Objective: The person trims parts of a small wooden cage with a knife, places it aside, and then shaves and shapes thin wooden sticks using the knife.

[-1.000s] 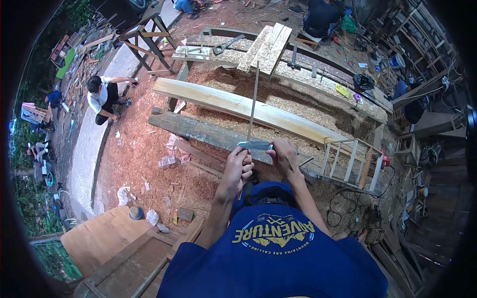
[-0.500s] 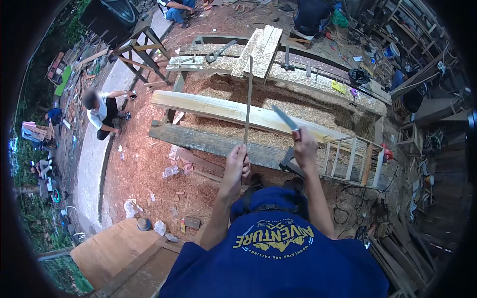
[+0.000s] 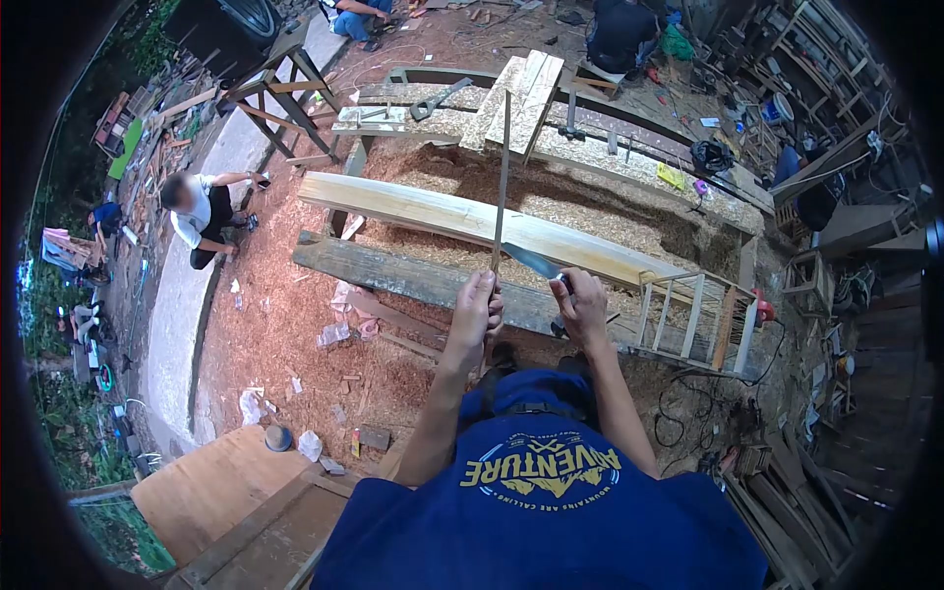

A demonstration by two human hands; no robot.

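Observation:
In the head view my left hand (image 3: pixel 479 307) is closed around the lower end of a long thin wooden strip (image 3: pixel 504 177), which stands nearly upright in front of me. My right hand (image 3: pixel 585 307) grips a knife (image 3: pixel 531 261) by its handle. The blade points up and left, and its tip is at the strip just above my left fingers; whether it touches is hard to tell. Behind both hands lies a weathered grey plank (image 3: pixel 393 272), with a pale squared beam (image 3: pixel 413 208) beyond it.
A slatted wooden frame (image 3: pixel 696 315) is at the right end of the beam. Farther back, a handsaw (image 3: pixel 438 100) and boards (image 3: pixel 531 93) lie on a bench. A person (image 3: pixel 202 221) crouches at the left, others sit at the back. Cables (image 3: pixel 678 403) lie on the ground at right.
My right hand has moved down and slightly left, bringing the knife from the strip's right side to the strip. The left hand still holds the strip, nearly in place.

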